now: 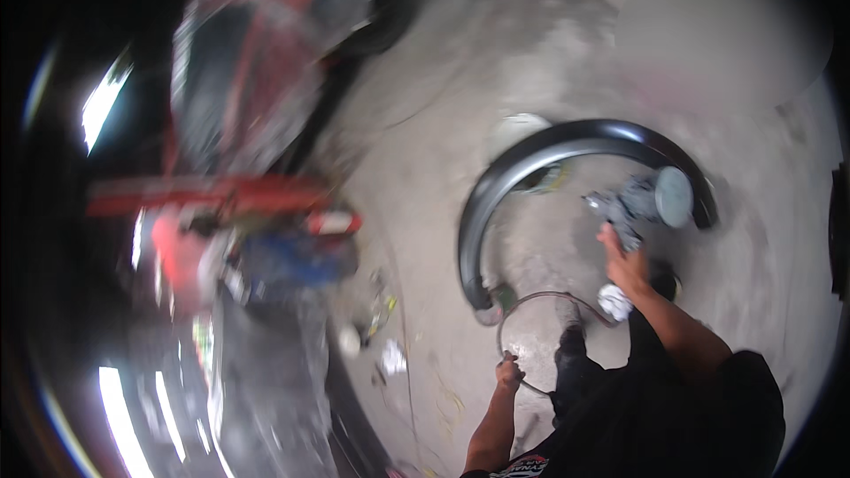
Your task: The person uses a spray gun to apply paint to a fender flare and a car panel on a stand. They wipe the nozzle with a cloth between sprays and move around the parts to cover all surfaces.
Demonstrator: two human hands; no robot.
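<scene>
My right hand (625, 264) is closed round the handle of a grey paint spray gun (625, 204), which carries a round cup with a pale grey-green end. Just beyond the gun curves a glossy black arch-shaped panel (505, 179), like a wheel-arch trim; the cup overlaps its right end in the picture. My left hand (509, 373) is wrapped round a thin dark air hose (501, 326), which loops up and across toward my right side. A crumpled white wad (614, 302) shows below my right wrist. Motion blur hides fine detail.
At the left stands a blurred red cart or bench (221, 195) with a blue item (297, 258) and other clutter. A red vehicle (266, 62) under clear sheeting is behind it. Paper scraps (394, 357) lie on the concrete floor (416, 186). A pale round object (521, 127) sits beyond the arch.
</scene>
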